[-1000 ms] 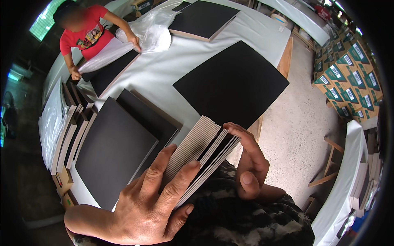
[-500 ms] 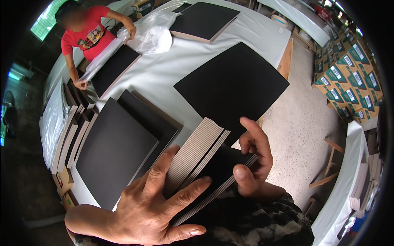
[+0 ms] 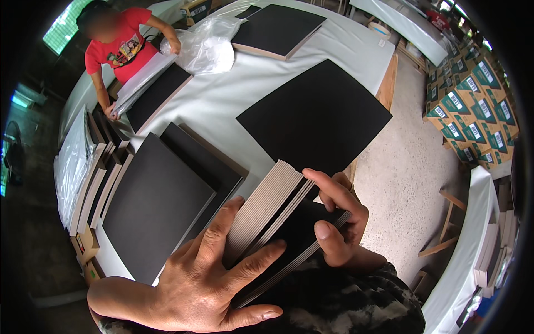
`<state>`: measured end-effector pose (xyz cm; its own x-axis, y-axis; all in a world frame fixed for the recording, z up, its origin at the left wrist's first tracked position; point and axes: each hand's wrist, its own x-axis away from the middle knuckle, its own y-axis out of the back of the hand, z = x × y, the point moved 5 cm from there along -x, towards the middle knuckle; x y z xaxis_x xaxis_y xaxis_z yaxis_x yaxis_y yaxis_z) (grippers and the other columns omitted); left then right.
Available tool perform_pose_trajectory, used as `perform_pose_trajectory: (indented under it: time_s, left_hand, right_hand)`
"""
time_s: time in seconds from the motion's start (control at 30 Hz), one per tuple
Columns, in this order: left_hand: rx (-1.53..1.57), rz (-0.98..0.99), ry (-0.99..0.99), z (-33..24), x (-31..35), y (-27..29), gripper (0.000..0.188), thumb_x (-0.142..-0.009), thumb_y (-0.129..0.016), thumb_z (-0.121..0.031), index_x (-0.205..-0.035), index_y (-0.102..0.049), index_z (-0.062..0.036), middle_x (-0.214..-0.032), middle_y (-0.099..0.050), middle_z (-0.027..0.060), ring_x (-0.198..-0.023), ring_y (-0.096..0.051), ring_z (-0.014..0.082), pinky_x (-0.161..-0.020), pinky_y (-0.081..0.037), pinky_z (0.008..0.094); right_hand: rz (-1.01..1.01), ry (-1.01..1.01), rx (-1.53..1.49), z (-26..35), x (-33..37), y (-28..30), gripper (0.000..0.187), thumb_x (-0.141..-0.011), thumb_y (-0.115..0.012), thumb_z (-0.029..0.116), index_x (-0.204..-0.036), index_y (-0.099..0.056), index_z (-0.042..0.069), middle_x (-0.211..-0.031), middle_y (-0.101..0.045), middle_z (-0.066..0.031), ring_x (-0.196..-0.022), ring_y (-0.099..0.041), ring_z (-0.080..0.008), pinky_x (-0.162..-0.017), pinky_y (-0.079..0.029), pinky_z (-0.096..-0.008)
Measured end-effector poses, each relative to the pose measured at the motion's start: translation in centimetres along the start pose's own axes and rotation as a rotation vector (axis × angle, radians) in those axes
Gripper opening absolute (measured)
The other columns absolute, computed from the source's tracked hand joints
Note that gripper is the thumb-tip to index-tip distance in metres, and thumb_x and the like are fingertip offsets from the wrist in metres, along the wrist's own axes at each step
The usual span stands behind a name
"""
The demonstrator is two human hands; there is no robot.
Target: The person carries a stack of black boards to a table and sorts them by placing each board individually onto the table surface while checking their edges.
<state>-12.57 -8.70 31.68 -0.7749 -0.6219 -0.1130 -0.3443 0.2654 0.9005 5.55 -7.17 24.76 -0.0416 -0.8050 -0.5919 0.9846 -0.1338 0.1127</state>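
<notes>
A thick stack of black boards (image 3: 264,211) with grey-brown edges stands on edge before my body. My left hand (image 3: 208,267) spreads across its upper edges, fingers straddling the boards and thumb along the near side. A few boards (image 3: 300,254) lean apart toward me, a gap showing the black face behind them. At their right corner, my right hand (image 3: 345,214) holds them between thumb and curled fingers. Its index fingertip touches the corner of a thin group of boards beside the thick stack. The lower part of the stack is hidden.
A single wide black board (image 3: 314,114) lies on the white-covered table (image 3: 250,92). Other black stacks (image 3: 158,203) stand left and at the back (image 3: 278,30). Across the table, a person in red (image 3: 125,53) handles clear plastic film (image 3: 200,47). Cartons (image 3: 473,106) are piled right.
My right index finger has come down and left onto the boards' corner. My left hand stays almost still. Across the table, the person's hands and film have shifted slightly.
</notes>
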Motion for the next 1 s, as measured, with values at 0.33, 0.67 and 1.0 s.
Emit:
perform_pose_trajectory:
  time_s: [0.33, 0.67, 1.0]
  left_hand:
    - [-0.011, 0.022, -0.011, 0.0, 0.1, 0.1, 0.072, -0.071, -0.057, -0.069, -0.12, -0.059, -0.0167, -0.131, -0.032, 0.0338, -0.109, -0.048, 0.0511, -0.084, -0.045, 0.0568]
    - [0.067, 0.012, 0.049, 0.5, 0.8, -0.4, 0.089, -0.069, -0.045, -0.079, -0.123, -0.055, -0.01, -0.133, -0.029, 0.0342, -0.111, -0.045, 0.0543, -0.082, -0.047, 0.059]
    - [-0.045, 0.02, 0.004, 0.1, 0.6, -0.2, 0.089, -0.068, -0.047, -0.079, -0.122, -0.056, -0.009, -0.133, -0.03, 0.034, -0.11, -0.046, 0.0526, -0.083, -0.045, 0.0594]
  right_hand:
    - [-0.097, -0.115, -0.146, -0.2, 0.6, -0.3, 0.045, -0.072, -0.063, 0.023, -0.107, -0.053, -0.004, -0.081, -0.043, -0.004, -0.07, -0.034, -0.011, -0.063, -0.03, -0.0252]
    - [-0.069, -0.166, -0.207, -0.2, 0.1, -0.9, 0.055, -0.075, -0.062, 0.022, -0.119, -0.047, -0.008, -0.084, -0.043, -0.0051, -0.07, -0.038, -0.0097, -0.062, -0.031, -0.0232]
    - [0.019, 0.001, -0.035, 0.0, -0.5, -0.2, 0.054, -0.072, -0.06, 0.025, -0.114, -0.056, -0.01, -0.076, -0.054, -0.0057, -0.064, -0.038, -0.0108, -0.056, -0.032, -0.0242]
